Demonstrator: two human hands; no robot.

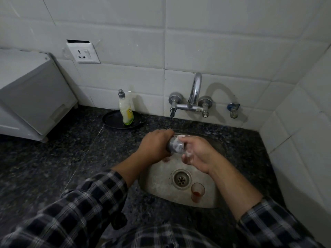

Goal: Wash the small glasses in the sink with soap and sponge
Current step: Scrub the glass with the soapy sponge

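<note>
Plaid sleeves (80, 203) reach over the sink (161, 178): left hand (155, 145) grips a glass (174, 145) sideways so the soapy right hand (198, 156), fingers curled round its rim, can scrub; second glass (197, 191) waits at four o'clock of the drain (181, 179).

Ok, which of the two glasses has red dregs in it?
The standing glass by the drain in the sink; the held glass, foamy, is between left hand and right hand.

The left hand (155, 146) hides most of the glass (176, 146), its mouth blurred.
</note>
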